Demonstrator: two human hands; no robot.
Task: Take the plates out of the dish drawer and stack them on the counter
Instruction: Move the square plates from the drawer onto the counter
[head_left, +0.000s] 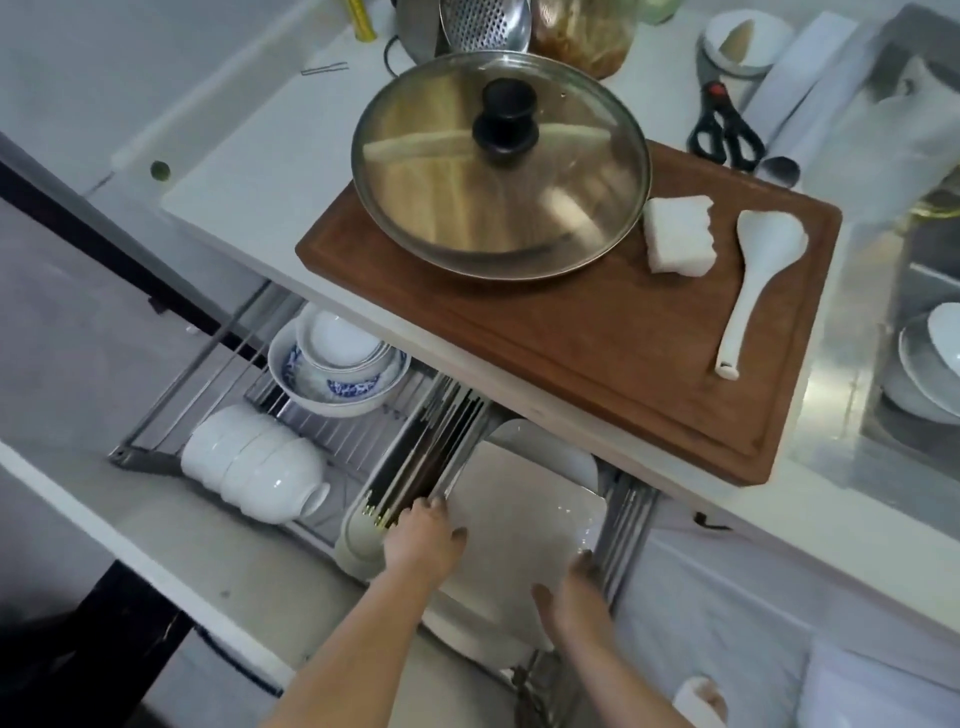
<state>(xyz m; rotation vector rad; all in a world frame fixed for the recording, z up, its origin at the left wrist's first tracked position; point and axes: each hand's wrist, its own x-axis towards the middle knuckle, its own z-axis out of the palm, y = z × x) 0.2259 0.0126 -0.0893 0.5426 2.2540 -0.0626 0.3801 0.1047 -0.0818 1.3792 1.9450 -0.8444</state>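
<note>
The pulled-out dish drawer (156, 460) is a wire rack below the white counter (244, 171). A white square plate (524, 525) lies on top of other white plates in the drawer's right section, with a round plate (550, 447) showing behind it. My left hand (423, 535) holds the square plate's left edge, fingers curled over the rim. My right hand (571, 592) holds its right front edge beside the drawer's metal rail. The plate's underside and the plates below are mostly hidden.
A chopstick holder (410, 488) sits just left of the plates. Stacked white bowls (254, 462) and a blue-patterned bowl (337, 384) fill the drawer's left. On the counter, a wooden cutting board (597, 353) carries a glass pot lid (501, 161), sponge (680, 234) and rice paddle (753, 280). Sink (914, 364) at right.
</note>
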